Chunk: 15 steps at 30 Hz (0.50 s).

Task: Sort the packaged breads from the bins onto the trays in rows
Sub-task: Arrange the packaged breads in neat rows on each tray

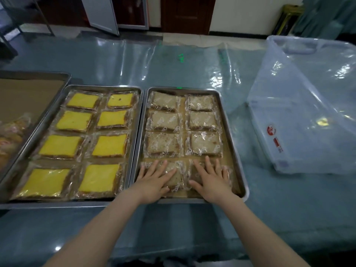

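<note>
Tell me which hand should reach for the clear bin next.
Right. The right hand lies flat on the near-right bread pack, on the side nearest the clear bin; the left hand would have to cross over it.

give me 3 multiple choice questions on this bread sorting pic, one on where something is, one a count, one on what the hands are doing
1. Where is the clear bin relative to the brown-bread tray?
A. on it
B. to its left
C. to its right

2. How many yellow breads lie on the middle tray?
A. eight
B. six
C. ten

3. What are the left hand and right hand doing?
A. gripping the bin
B. lying flat on the nearest-row packages
C. lifting a bread

Answers: 1 C, the bin stands past that tray's right rim; 2 A, four rows of two; 3 B, straight fingers are spread over the wrappers.
</note>
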Tool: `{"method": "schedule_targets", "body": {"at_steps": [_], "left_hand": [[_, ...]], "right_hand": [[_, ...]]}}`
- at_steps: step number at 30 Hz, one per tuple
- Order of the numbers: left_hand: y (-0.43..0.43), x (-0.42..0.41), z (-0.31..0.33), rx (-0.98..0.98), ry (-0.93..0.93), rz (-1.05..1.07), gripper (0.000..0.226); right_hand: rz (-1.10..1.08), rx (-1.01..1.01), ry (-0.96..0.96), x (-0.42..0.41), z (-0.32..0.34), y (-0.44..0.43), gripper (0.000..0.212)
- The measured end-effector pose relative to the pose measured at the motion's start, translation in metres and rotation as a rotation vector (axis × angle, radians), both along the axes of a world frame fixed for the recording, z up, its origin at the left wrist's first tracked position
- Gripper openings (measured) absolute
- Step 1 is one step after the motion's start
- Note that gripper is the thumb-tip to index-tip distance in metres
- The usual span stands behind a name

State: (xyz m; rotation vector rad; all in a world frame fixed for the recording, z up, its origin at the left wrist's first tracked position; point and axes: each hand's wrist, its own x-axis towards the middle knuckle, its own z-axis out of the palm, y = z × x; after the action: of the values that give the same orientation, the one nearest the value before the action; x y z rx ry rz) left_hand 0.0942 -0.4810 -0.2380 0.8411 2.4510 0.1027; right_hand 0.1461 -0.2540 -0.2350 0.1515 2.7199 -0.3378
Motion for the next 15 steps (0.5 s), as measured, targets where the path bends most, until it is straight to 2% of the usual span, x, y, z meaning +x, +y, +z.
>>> {"method": "schedule_targets", "body": {"at_steps": [7, 11, 15], "left_hand": [[-0.002, -0.003, 0.001, 0.037, -0.065, -0.014, 0.083], [-0.004, -0.001, 0.005, 0.1, -0.042, -0.027, 0.06], [-0.004, 0.002, 0.004, 0.192, 0.17, 0.049, 0.051]], "right_hand": [[0.07, 0.031, -0.004, 0.0, -0.007, 0.007, 0.076], [0.026, 0.011, 0.041, 0.004, 0.0, 0.009, 0.086], [-0.011, 0.045, 0.238, 0.006, 0.003, 0.013, 0.079]]}}
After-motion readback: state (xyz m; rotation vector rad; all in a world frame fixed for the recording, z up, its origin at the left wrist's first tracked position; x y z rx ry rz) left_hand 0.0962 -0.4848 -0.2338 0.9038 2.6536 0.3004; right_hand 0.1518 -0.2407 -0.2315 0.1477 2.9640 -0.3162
